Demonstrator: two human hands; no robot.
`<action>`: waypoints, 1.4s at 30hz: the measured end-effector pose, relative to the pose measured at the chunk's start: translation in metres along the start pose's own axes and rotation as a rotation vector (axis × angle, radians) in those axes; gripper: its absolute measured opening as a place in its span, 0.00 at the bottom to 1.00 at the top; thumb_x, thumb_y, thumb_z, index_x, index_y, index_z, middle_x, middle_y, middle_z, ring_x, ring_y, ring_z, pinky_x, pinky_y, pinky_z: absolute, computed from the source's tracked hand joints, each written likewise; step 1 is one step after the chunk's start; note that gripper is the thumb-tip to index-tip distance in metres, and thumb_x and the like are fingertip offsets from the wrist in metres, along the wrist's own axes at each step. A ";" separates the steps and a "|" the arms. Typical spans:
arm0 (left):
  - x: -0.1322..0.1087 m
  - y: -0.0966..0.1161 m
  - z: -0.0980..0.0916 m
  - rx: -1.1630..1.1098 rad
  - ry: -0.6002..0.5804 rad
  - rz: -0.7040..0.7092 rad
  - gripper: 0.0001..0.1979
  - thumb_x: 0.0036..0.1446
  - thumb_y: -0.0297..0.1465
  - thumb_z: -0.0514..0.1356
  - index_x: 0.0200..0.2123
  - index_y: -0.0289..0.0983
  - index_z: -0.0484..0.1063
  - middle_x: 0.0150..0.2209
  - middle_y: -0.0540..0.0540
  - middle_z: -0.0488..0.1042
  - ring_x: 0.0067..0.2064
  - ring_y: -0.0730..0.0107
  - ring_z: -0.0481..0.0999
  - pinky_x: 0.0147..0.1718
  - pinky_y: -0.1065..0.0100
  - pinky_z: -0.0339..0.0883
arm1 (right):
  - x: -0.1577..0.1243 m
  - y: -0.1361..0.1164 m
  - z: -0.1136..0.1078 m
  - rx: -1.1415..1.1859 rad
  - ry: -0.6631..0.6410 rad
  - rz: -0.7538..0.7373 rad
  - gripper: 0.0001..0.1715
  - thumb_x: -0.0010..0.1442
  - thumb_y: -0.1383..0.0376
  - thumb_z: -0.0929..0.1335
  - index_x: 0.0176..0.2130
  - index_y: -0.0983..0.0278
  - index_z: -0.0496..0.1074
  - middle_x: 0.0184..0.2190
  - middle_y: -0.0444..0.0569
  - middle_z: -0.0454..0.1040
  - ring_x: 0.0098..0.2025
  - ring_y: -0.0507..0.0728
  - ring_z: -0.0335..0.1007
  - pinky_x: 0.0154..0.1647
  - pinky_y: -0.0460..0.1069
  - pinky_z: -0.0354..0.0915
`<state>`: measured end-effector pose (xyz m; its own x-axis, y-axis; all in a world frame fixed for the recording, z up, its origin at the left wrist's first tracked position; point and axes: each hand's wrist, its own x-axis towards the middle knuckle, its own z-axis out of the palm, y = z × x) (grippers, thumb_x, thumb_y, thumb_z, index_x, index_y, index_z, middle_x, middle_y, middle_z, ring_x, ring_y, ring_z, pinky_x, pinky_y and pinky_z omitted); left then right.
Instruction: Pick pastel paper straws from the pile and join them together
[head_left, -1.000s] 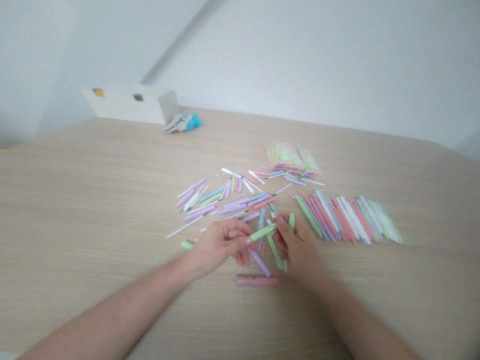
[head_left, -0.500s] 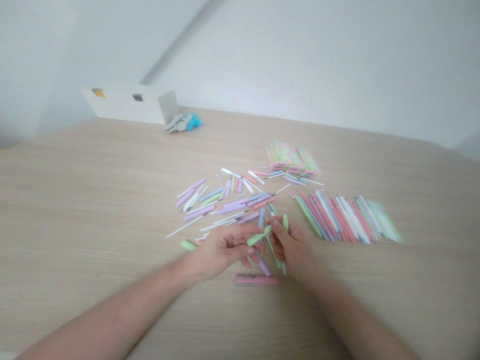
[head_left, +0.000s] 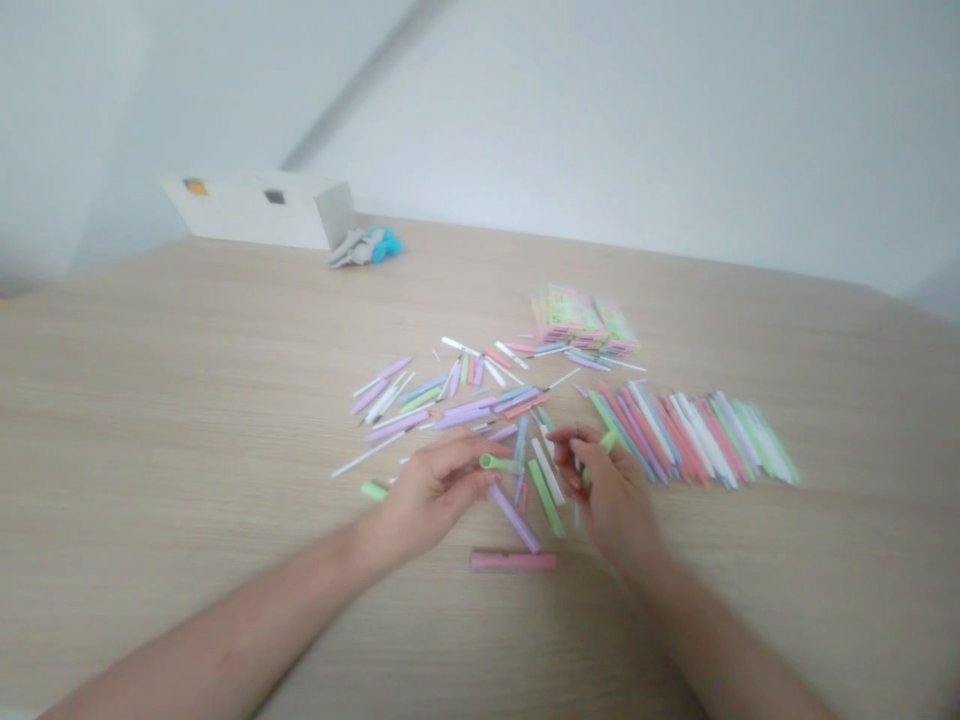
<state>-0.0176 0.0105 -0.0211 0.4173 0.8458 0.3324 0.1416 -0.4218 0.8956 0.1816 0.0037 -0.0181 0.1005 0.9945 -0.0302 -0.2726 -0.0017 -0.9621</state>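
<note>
My left hand (head_left: 431,490) pinches a short green pen barrel (head_left: 496,463) by its end, open end pointing right. My right hand (head_left: 611,490) is curled round a small green pen piece (head_left: 606,443) and something thin I cannot make out. Both hands hover over the near edge of a loose scatter of pastel pen parts (head_left: 457,400) on the wooden table (head_left: 187,400). A purple barrel (head_left: 514,517), a green barrel (head_left: 546,497) and a white one (head_left: 546,468) lie between the hands. A pink pen (head_left: 514,561) lies just in front of them.
A tidy row of assembled pens (head_left: 690,430) lies to the right of my right hand. Behind it sits a stack of printed packets (head_left: 583,318). A green cap (head_left: 373,490) lies left of my left hand. A white box (head_left: 262,207) and a blue-grey bundle (head_left: 367,245) sit at the far left.
The green barrel was held between both hands; now they have drawn apart. The left keeps the barrel, and the right has moved right towards the pen row with a green piece.
</note>
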 end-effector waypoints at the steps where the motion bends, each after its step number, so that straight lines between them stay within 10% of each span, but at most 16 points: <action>1: 0.000 0.002 -0.001 0.027 0.009 0.000 0.10 0.59 0.29 0.56 0.44 0.37 0.73 0.38 0.45 0.71 0.37 0.70 0.71 0.32 0.73 0.67 | -0.001 -0.001 0.001 0.018 -0.008 0.008 0.07 0.54 0.65 0.66 0.31 0.64 0.74 0.23 0.41 0.64 0.18 0.44 0.51 0.16 0.41 0.46; 15: -0.002 0.012 -0.003 0.070 -0.196 -0.082 0.14 0.64 0.36 0.48 0.33 0.34 0.67 0.29 0.49 0.67 0.32 0.72 0.66 0.32 0.72 0.61 | -0.002 -0.008 0.007 0.232 -0.084 0.124 0.07 0.56 0.61 0.68 0.33 0.62 0.73 0.27 0.45 0.77 0.31 0.51 0.72 0.33 0.45 0.66; 42: -0.003 0.013 0.004 0.226 -0.327 -0.049 0.12 0.64 0.34 0.48 0.39 0.35 0.68 0.31 0.48 0.69 0.32 0.71 0.67 0.32 0.71 0.60 | -0.011 -0.009 0.011 0.300 -0.112 0.071 0.03 0.56 0.60 0.70 0.33 0.57 0.73 0.36 0.42 0.77 0.35 0.50 0.72 0.34 0.44 0.68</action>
<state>-0.0138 0.0008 -0.0113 0.6636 0.7335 0.1467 0.3469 -0.4755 0.8085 0.1725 -0.0056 -0.0062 -0.0305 0.9984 -0.0477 -0.5464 -0.0566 -0.8356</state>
